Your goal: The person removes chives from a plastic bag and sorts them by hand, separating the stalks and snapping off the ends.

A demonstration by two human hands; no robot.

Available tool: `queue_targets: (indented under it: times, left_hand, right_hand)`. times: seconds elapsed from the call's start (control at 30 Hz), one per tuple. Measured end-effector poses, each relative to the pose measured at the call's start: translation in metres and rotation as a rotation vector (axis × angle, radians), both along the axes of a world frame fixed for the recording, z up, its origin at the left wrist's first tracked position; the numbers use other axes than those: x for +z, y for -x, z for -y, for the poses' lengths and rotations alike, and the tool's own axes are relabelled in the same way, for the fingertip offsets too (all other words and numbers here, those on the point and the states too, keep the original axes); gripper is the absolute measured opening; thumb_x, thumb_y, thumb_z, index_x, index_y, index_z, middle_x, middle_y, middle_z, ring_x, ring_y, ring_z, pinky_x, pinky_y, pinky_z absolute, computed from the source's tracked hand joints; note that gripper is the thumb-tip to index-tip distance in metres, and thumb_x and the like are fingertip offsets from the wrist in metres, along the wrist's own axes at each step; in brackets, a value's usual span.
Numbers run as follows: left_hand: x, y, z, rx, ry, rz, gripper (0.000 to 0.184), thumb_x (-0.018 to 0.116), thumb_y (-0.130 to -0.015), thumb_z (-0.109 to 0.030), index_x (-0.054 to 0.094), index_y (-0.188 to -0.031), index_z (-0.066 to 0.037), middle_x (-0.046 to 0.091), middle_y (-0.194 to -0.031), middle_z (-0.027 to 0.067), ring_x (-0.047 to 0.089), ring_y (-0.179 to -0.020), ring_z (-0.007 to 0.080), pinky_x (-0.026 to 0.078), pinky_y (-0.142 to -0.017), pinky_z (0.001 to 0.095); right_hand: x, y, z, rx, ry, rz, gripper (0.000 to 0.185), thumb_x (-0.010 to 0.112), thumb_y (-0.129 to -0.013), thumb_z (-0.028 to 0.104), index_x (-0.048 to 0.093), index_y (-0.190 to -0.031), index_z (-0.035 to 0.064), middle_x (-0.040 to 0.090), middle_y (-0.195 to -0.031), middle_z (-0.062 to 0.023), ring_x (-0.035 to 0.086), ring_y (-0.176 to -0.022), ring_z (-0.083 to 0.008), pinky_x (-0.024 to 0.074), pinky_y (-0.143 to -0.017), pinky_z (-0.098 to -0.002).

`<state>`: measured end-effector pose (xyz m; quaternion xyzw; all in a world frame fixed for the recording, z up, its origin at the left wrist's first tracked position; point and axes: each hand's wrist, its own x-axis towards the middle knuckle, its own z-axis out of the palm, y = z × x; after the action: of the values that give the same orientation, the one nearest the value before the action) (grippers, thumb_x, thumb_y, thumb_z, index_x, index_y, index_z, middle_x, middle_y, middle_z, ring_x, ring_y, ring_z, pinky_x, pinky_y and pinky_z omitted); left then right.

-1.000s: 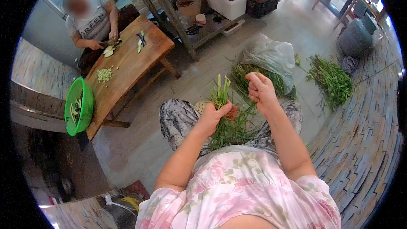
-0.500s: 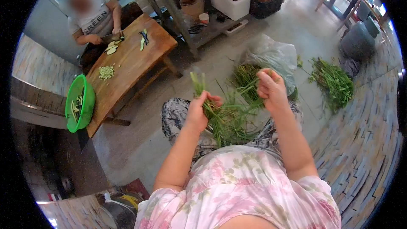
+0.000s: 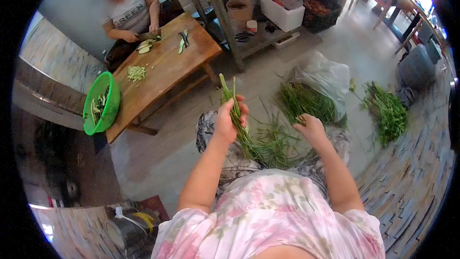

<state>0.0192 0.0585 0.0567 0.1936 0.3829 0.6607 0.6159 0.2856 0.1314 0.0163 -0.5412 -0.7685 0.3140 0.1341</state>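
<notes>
My left hand (image 3: 231, 117) is wrapped round a bunch of green stems (image 3: 243, 136), whose pale cut ends point up and whose leafy ends hang toward my lap. To its right, my right hand (image 3: 309, 128) pinches a few short stem pieces (image 3: 300, 120) between thumb and fingers. Loose green strands (image 3: 278, 139) lie between my knees, below and between the hands. Beyond my right hand, a large heap of thin greens (image 3: 306, 101) rests on the floor, partly under a clear plastic bag (image 3: 323, 79).
Leafy greens (image 3: 385, 110) lie on the floor at the right, near a gas cylinder (image 3: 416, 67). At the left, a co-worker (image 3: 132, 9) cuts vegetables on a wooden table (image 3: 165, 72). A green basket (image 3: 112, 103) adjoins it. A shelf (image 3: 258, 43) holds a white box (image 3: 282, 13).
My right hand has moved down, away from the bunch, with stem pieces between its fingers. My left hand has tilted the bunch more upright. The whole view has shifted, with surroundings now farther right.
</notes>
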Motion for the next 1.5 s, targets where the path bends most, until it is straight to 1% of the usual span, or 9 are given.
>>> queue_targets:
  times: [0.1, 0.27, 0.37, 0.4, 0.63, 0.77, 0.97, 1.23, 1.5]
  left_hand:
    - [0.002, -0.022, 0.000, -0.036, 0.055, -0.173, 0.025, 0.038, -0.091, -0.026, 0.050, -0.101, -0.006, 0.056, -0.072, 0.0075, 0.049, -0.054, 0.0140, 0.040, -0.048, 0.0279]
    - [0.000, -0.057, 0.001, -0.219, 0.090, -0.412, 0.028, 0.041, -0.090, -0.024, 0.051, -0.101, 0.000, 0.057, -0.075, 0.0067, 0.049, -0.056, 0.0129, 0.040, -0.050, 0.0272]
    - [0.005, -0.068, 0.003, -0.162, 0.091, -0.280, 0.026, 0.044, -0.089, -0.023, 0.052, -0.099, 0.000, 0.058, -0.077, 0.0077, 0.052, -0.058, 0.0145, 0.042, -0.051, 0.0277]
    - [0.006, -0.067, 0.002, -0.088, 0.139, -0.241, 0.025, 0.046, -0.088, -0.022, 0.053, -0.097, -0.001, 0.058, -0.077, 0.0079, 0.053, -0.059, 0.0158, 0.042, -0.052, 0.0291]
    - [0.004, -0.021, 0.005, 0.181, 0.183, -0.138, 0.016, 0.052, -0.085, -0.020, 0.053, -0.091, -0.005, 0.057, -0.074, 0.0063, 0.054, -0.064, 0.0182, 0.044, -0.056, 0.0317]
    - [-0.001, 0.017, 0.009, 0.347, 0.173, -0.094, 0.016, 0.055, -0.085, -0.019, 0.053, -0.093, -0.005, 0.052, -0.069, 0.0021, 0.046, -0.055, 0.0099, 0.039, -0.049, 0.0242]
    - [0.025, -0.014, 0.001, 0.039, 0.177, -0.376, 0.027, 0.066, -0.078, -0.020, 0.055, -0.097, -0.004, 0.056, -0.076, 0.0029, 0.040, -0.050, 0.0053, 0.030, -0.042, 0.0191]
    - [0.016, -0.062, -0.012, -0.443, 0.100, -0.483, 0.025, 0.069, -0.076, -0.016, 0.056, -0.093, -0.004, 0.055, -0.070, -0.0001, 0.042, -0.050, 0.0064, 0.032, -0.043, 0.0214]
    - [0.015, -0.063, -0.010, -0.242, 0.087, -0.553, 0.018, 0.067, -0.078, -0.018, 0.058, -0.086, -0.004, 0.052, -0.065, -0.0031, 0.042, -0.049, 0.0054, 0.031, -0.043, 0.0213]
  right_hand:
    - [0.027, 0.025, -0.004, -0.040, -0.150, -0.240, 0.027, 0.064, -0.076, 0.020, 0.059, -0.091, -0.0014, 0.060, -0.074, -0.0147, 0.057, -0.067, -0.0190, 0.0444, -0.063, -0.0302]
    - [0.064, 0.070, -0.001, 0.033, 0.179, -0.874, 0.016, 0.059, -0.081, 0.015, 0.060, -0.086, -0.0003, 0.056, -0.070, -0.0007, 0.049, -0.061, -0.0074, 0.0409, -0.054, -0.0241]
    - [0.079, 0.070, 0.002, -0.020, 0.419, -0.897, 0.012, 0.059, -0.081, 0.014, 0.060, -0.083, 0.0028, 0.050, -0.063, 0.0025, 0.041, -0.049, -0.0043, 0.0318, -0.044, -0.0206]
    - [0.071, 0.071, 0.000, -0.093, 0.420, -0.968, 0.010, 0.059, -0.083, 0.015, 0.059, -0.081, 0.0049, 0.042, -0.057, 0.0060, 0.031, -0.043, -0.0021, 0.0218, -0.039, -0.0191]
    - [0.052, 0.033, -0.015, -0.281, 0.681, -1.272, 0.013, 0.057, -0.086, 0.019, 0.058, -0.084, 0.0062, 0.045, -0.060, 0.0034, 0.030, -0.042, -0.0035, 0.0222, -0.038, -0.0200]
    - [0.066, 0.020, -0.017, -0.341, 0.602, -1.253, 0.014, 0.056, -0.087, 0.020, 0.055, -0.083, 0.0061, 0.047, -0.067, 0.0013, 0.032, -0.043, -0.0031, 0.0222, -0.037, -0.0189]
    - [0.066, 0.024, -0.015, -0.165, 0.635, -1.114, 0.016, 0.055, -0.087, 0.021, 0.055, -0.084, 0.0053, 0.048, -0.067, 0.0019, 0.033, -0.043, -0.0032, 0.0231, -0.038, -0.0195]
    - [0.075, 0.043, 0.001, -0.054, 0.544, -0.898, 0.015, 0.054, -0.088, 0.019, 0.059, -0.088, 0.0053, 0.041, -0.058, 0.0053, 0.031, -0.043, -0.0018, 0.0215, -0.039, -0.0186]
    - [0.067, 0.048, 0.008, -0.002, 0.741, -0.877, 0.016, 0.052, -0.088, 0.016, 0.057, -0.099, 0.0052, 0.046, -0.062, 0.0043, 0.032, -0.044, -0.0024, 0.0237, -0.040, -0.0176]
